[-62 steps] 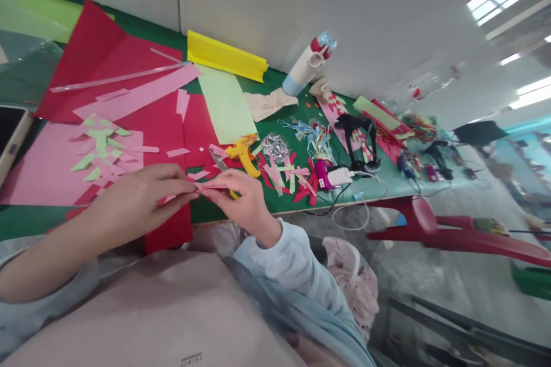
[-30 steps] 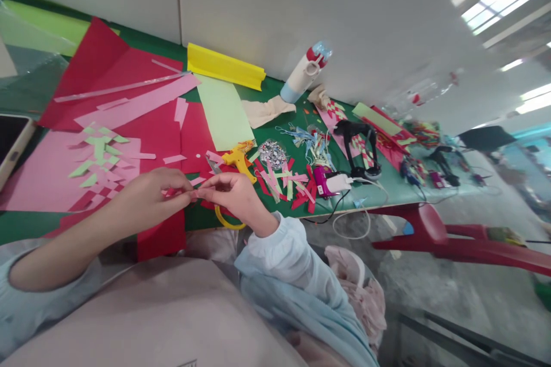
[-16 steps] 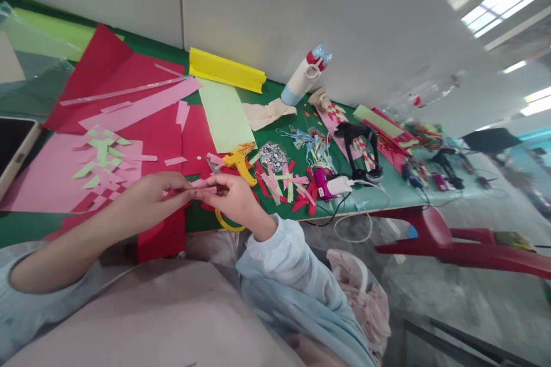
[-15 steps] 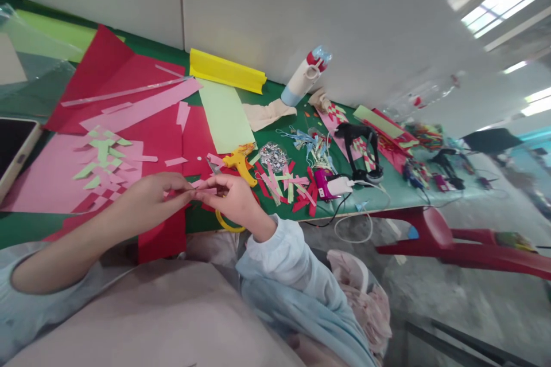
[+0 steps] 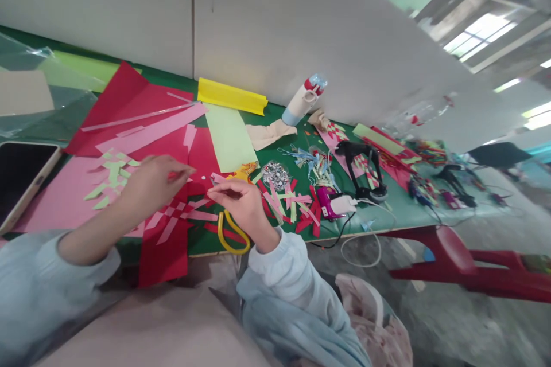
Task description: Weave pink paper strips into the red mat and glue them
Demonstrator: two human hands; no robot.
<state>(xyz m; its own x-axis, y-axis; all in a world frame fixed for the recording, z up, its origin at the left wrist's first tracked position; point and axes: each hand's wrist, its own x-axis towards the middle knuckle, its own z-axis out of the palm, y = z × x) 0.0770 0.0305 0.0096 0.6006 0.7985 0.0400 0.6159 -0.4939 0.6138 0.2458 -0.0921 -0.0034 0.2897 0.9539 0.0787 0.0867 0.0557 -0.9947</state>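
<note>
My left hand [image 5: 155, 186] is over the red and pink papers, its thumb and fingers drawn together; whatever is between them is too small to tell. To its right my right hand [image 5: 241, 200] is pinched, its fingertips apart from the left ones, and what it holds cannot be made out. Below and between the hands lie woven pink strips [image 5: 172, 218] on red paper [image 5: 166, 261]. A cluster of light green strips [image 5: 115, 172] sits on pink paper [image 5: 47, 195], partly behind my left hand. Scissors with a yellow handle [image 5: 232, 246] lie beside my right hand.
A phone [image 5: 26, 178] rests at the far left. Behind are a yellow folded sheet [image 5: 232, 96] and a bottle [image 5: 301, 102]. To the right are loose cut strips [image 5: 286, 203], a purple device [image 5: 327, 203], a black stand [image 5: 361, 166] and a red stool [image 5: 456, 252].
My hands have moved apart from where their fingertips met. The woven pink strips now show between them. The view has shifted, so the table sits lower in the picture.
</note>
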